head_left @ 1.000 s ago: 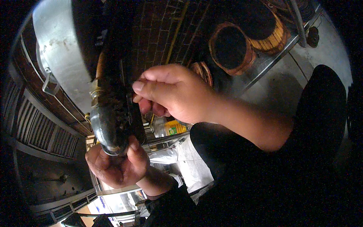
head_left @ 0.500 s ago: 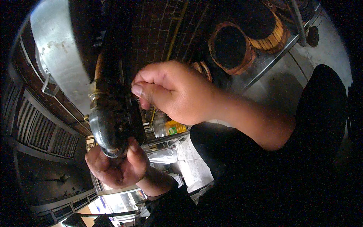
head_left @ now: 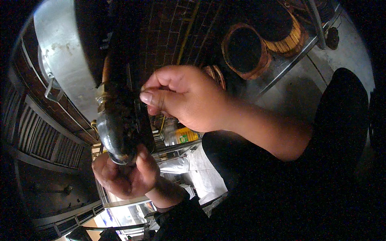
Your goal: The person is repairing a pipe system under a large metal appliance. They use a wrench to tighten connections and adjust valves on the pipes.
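On my feed the fitting [head_left: 110, 136] is glossy grey-black with pale silvery highlights, its collar [head_left: 101, 95] dull brass-yellow and the pipe [head_left: 106, 68] orange-brown. I see the pot [head_left: 64, 56] as silver-grey blotched with brown, the wall [head_left: 165, 44] as a dark red-brown brick grid. One tub [head_left: 261, 70] shows me a red-brown rim, another [head_left: 290, 43] tan stripes, the bottle [head_left: 183, 136] yellow with a green patch, the louvres [head_left: 34, 130] grey bands.

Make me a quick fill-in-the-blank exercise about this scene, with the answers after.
The left hand holds the rounded metal fitting at its ____, not upper, end.
The right hand is ____ in the picture than the left.
The large silver pot shows in the upper ____ part.

Missing words: lower; higher; left.
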Tool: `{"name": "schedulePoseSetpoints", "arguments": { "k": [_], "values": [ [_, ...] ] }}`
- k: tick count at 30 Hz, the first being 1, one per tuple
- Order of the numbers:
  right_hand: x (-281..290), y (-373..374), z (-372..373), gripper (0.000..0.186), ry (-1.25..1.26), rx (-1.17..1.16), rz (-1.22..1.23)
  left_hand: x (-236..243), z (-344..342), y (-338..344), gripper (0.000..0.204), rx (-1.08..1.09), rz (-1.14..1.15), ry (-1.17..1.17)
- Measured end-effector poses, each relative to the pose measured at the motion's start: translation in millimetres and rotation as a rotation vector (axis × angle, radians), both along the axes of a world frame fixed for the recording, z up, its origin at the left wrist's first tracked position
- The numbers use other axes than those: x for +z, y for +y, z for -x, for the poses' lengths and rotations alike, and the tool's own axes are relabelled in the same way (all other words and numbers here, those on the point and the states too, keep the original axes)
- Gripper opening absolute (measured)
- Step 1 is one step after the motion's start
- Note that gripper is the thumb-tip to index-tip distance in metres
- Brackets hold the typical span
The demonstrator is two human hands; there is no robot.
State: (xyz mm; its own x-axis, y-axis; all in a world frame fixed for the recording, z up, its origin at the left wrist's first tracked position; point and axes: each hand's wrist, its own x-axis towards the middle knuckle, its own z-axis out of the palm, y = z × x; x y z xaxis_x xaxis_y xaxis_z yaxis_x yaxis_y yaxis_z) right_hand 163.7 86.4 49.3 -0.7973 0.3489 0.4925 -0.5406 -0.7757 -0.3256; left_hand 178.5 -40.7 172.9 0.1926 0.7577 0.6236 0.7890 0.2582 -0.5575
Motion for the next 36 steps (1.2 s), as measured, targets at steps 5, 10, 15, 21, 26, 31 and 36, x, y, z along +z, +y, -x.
{"name": "schedulePoseSetpoints", "arguments": {
  "k": [5, 10, 15, 21, 26, 31, 36],
  "values": [
    [-2.1, -0.4, 1.1, 0.015, 0.000, -0.062, -0.069, 2.2, -1.4, 0.4, 0.035, 0.012, 0.043, 0.044],
    [-5.0, 2.1, 1.9, 0.016, -0.023, -0.104, -0.108, -7.9, 2.9, -0.6, 0.036, -0.024, -0.006, -0.047],
    [0.7, 6.0, -3.1, 0.016, -0.014, -0.150, -0.158, 0.1, -1.7, -4.5, 0.036, 0.041, 0.042, -0.020],
    [-1.9, 8.9, -6.0, 0.014, -0.025, -0.346, -0.249, -2.5, -1.1, 2.7, 0.034, 0.028, 0.029, -0.002],
    [-4.7, 8.2, -4.9, 0.014, -0.017, -0.390, -0.252, 0.2, 2.8, -2.2, 0.034, 0.013, 0.056, 0.040],
    [-0.2, 8.7, -8.7, 0.012, -0.063, -0.346, -0.287, 0.6, 2.9, -4.7, 0.035, -0.031, 0.065, 0.008],
    [2.4, 4.7, -5.0, 0.011, -0.047, -0.123, -0.125, 1.6, 2.9, 4.2, 0.034, 0.013, 0.059, 0.073]
  ]
}}
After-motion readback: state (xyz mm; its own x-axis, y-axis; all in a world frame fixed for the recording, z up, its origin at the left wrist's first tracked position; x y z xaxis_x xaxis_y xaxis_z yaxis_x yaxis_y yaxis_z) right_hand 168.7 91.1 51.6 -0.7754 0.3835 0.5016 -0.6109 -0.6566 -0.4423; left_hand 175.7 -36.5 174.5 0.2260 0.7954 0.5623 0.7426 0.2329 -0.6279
